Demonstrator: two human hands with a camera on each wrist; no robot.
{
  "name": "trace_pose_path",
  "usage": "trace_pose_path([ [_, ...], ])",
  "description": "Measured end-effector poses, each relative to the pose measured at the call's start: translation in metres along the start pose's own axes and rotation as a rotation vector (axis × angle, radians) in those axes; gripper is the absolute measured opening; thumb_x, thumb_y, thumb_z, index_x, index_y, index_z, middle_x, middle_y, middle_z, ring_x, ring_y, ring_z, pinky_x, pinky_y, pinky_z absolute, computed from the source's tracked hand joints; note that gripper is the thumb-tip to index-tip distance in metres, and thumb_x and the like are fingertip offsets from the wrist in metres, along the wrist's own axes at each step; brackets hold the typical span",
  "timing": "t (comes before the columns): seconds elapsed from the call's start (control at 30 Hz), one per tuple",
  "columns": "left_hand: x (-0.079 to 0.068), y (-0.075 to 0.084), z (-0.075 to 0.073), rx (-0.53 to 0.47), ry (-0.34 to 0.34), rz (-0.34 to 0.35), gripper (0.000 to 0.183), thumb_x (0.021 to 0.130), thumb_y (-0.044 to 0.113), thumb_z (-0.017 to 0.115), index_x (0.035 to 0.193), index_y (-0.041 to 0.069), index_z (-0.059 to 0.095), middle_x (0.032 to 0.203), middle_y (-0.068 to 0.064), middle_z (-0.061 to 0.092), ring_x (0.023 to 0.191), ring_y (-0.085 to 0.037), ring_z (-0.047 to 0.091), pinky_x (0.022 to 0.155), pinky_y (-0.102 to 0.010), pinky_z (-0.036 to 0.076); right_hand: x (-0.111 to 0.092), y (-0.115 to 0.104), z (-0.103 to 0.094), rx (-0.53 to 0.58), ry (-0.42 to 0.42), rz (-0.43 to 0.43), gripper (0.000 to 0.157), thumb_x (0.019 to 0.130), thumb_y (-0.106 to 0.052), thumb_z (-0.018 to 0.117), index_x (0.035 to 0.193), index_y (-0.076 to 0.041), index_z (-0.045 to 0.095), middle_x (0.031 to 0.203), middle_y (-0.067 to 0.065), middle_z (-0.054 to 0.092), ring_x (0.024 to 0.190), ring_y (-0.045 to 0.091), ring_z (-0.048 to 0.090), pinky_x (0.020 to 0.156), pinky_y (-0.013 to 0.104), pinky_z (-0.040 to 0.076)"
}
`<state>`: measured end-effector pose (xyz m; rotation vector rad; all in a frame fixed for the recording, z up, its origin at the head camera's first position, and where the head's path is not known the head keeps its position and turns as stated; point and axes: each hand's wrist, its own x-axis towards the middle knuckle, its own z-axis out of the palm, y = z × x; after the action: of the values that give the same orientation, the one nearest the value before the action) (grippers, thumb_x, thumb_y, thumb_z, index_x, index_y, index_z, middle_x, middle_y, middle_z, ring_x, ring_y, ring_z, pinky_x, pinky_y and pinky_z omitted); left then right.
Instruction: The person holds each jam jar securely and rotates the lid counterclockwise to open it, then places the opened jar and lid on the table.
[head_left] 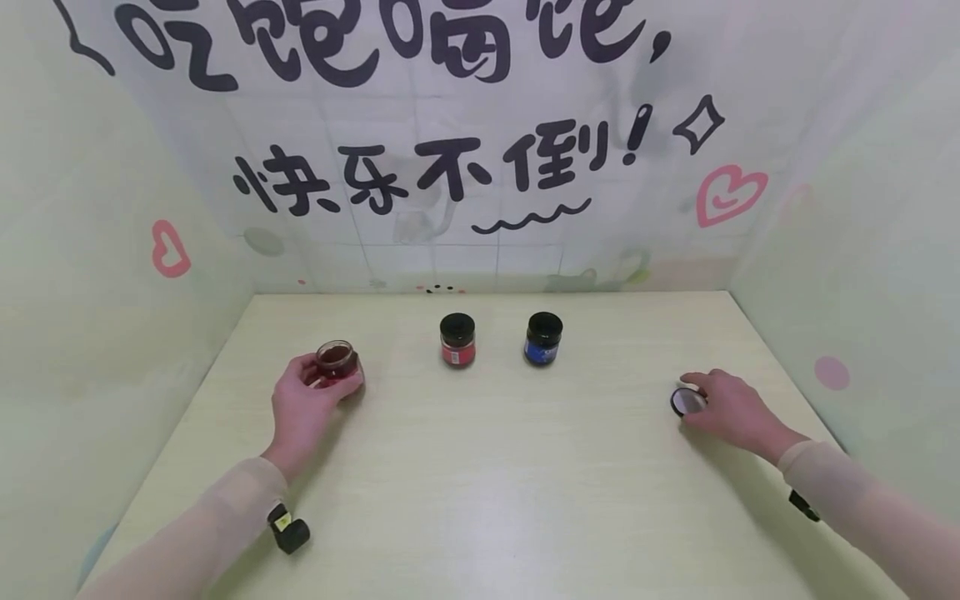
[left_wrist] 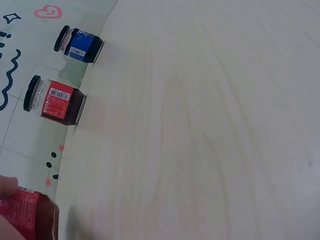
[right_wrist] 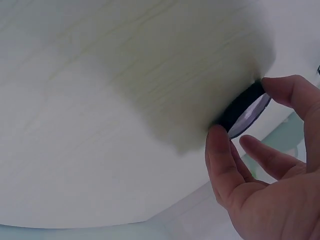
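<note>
My left hand [head_left: 302, 410] grips a lidless glass jar [head_left: 337, 358] at the left of the table, fingers and thumb around its sides. Dark reddish contents show through the mouth. In the left wrist view that jar's red label [left_wrist: 20, 215] appears at the lower left corner, partly covered by fingertips. Far to the right, my right hand [head_left: 731, 408] pinches a round black lid [head_left: 687, 402] by its edge, close over the tabletop. Its pale inner side faces up toward the head camera. The right wrist view shows the lid [right_wrist: 242, 111] between thumb and fingertips.
Two capped jars stand toward the back: a red-labelled jar [head_left: 457, 340] near the middle and a blue-labelled jar [head_left: 543, 338] to its right. Printed walls enclose the pale wooden table [head_left: 480, 467] at the back and on both sides.
</note>
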<state>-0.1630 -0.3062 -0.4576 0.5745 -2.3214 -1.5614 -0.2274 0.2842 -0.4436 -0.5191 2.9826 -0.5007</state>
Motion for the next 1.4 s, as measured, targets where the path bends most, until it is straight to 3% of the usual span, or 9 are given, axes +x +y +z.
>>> trace_pose_path([
  [0.23,0.004,-0.004,-0.002,0.005,-0.01,-0.004,0.079,0.077,0.028,0.09,0.14,0.005,0.048,0.137,-0.014,0.059,0.122,-0.024,0.057,0.106,-0.04,0.044,-0.002,0.011,-0.007,-0.015,-0.029,-0.011,0.049,0.072,-0.015,0.083,0.115,0.0,0.066,0.087,0.013,0.058,0.073,0.023,0.053,0.062,0.037,0.045],
  [0.43,0.006,-0.007,-0.002,-0.002,-0.02,-0.012,0.083,0.076,0.028,0.091,0.142,0.004,0.047,0.137,-0.015,0.058,0.123,-0.025,0.056,0.106,-0.041,0.043,0.0,0.017,-0.011,-0.024,-0.038,-0.025,0.045,0.07,-0.014,0.082,0.111,0.0,0.067,0.086,0.012,0.06,0.072,0.024,0.054,0.059,0.037,0.046],
  [0.63,0.008,-0.012,-0.003,-0.013,-0.02,-0.034,0.084,0.076,0.03,0.091,0.142,0.005,0.046,0.136,-0.013,0.059,0.122,-0.023,0.056,0.106,-0.038,0.044,0.0,0.02,-0.013,-0.008,-0.061,-0.029,0.045,0.07,-0.012,0.082,0.111,0.002,0.068,0.083,0.01,0.061,0.068,0.021,0.052,0.056,0.033,0.043],
  [0.97,0.007,-0.013,-0.001,-0.03,-0.031,-0.016,0.082,0.077,0.026,0.09,0.141,0.005,0.045,0.138,-0.012,0.057,0.124,-0.021,0.054,0.104,-0.033,0.045,0.003,0.021,-0.014,-0.031,-0.08,-0.05,0.041,0.071,-0.014,0.084,0.107,0.0,0.072,0.079,0.002,0.062,0.069,0.018,0.051,0.058,0.033,0.043],
  [1.4,0.004,-0.018,0.0,-0.006,-0.029,0.031,0.084,0.078,0.028,0.089,0.145,0.005,0.043,0.142,-0.014,0.055,0.127,-0.025,0.054,0.106,-0.037,0.044,0.002,0.017,-0.013,-0.034,-0.077,-0.026,0.044,0.07,-0.012,0.082,0.109,0.004,0.069,0.082,0.005,0.062,0.071,0.021,0.05,0.06,0.034,0.042],
])
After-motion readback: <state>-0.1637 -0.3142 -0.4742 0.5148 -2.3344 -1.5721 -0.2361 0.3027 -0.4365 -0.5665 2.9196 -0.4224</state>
